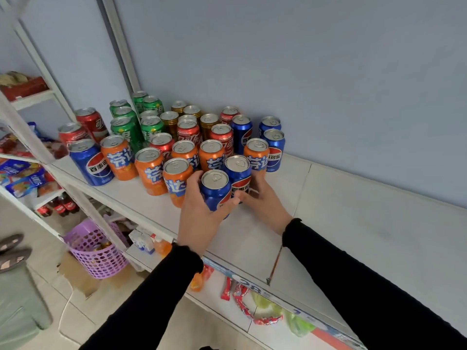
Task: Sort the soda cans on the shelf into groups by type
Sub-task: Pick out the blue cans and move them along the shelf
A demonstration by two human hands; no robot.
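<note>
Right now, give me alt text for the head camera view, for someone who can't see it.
A person's left hand grips the nearer blue cola can while the right hand holds the blue can behind it, at the front of a white shelf. Behind stand orange, red, green, gold and more blue cans, partly grouped.

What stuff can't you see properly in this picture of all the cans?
Head view only:
- Front blue can: lower label hidden by the left hand gripping it.
- Second blue can: its right side is covered by the right hand.
- Gold cans: labels hidden behind the red cans in front.
- Purple basket: contents too small and blurred.
- Shelf-edge label: print unreadable.
</note>
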